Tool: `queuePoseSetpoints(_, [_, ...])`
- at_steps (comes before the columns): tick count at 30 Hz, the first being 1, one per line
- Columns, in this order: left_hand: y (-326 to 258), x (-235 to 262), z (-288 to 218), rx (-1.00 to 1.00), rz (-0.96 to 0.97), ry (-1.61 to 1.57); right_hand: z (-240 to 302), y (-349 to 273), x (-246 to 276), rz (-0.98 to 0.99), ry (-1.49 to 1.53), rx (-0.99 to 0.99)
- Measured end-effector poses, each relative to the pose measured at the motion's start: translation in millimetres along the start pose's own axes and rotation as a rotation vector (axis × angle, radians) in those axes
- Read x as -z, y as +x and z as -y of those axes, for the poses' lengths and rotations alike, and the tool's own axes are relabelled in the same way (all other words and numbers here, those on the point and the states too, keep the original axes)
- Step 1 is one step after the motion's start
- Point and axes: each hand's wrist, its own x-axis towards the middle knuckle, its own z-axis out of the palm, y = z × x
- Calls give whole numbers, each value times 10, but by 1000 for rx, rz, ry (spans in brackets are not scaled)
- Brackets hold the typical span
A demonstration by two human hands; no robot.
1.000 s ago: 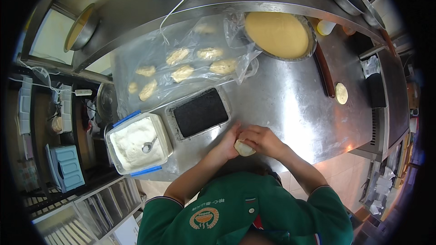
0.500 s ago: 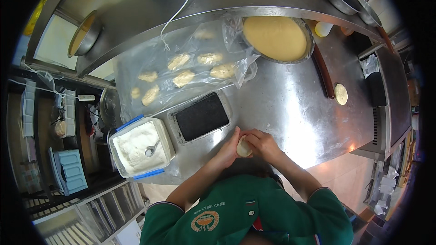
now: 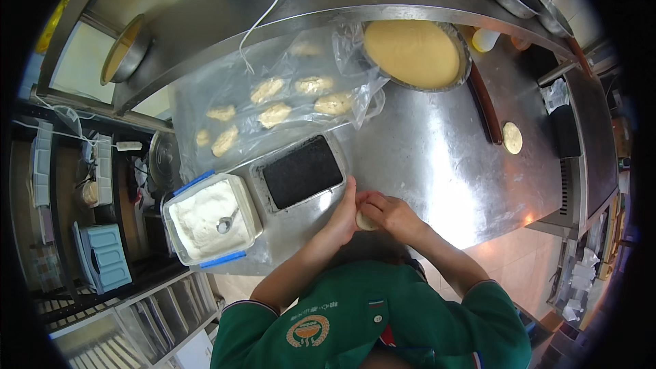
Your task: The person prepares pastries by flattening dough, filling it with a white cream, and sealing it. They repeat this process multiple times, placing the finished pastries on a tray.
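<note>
A pale dough ball (image 3: 364,221) sits between both my hands above the near edge of the steel table (image 3: 437,157). My left hand (image 3: 344,213) cups its left side with fingers upright. Fingers of my right hand (image 3: 391,213) curl over its top and right side. Just left of my hands lies a metal tray of black seeds (image 3: 301,172). Beyond it a clear plastic sheet (image 3: 273,106) carries several shaped dough pieces.
A plastic tub of white flour (image 3: 208,219) with a scoop stands at the left table edge. A round pan of yellow filling (image 3: 414,55) is at the back, a dark rolling pin (image 3: 484,102) and a flat dough disc (image 3: 512,137) to the right.
My hands and the dough ball have shifted slightly; the left hand has turned more upright against the ball. The view has drifted a little.
</note>
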Motion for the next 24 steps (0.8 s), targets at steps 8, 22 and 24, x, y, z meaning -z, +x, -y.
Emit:
queuePoseSetpoints(8, [-353,-114,-307,-122,113,55,85,49,286,-202,367,-250])
queuePoseSetpoints(22, [103,-188,-81,-367,54,-240,22,184,176,-408,347,-480])
queuePoseSetpoints(24, [162,-145,24,-383,4,-258,1,209,146,-395,265,-343])
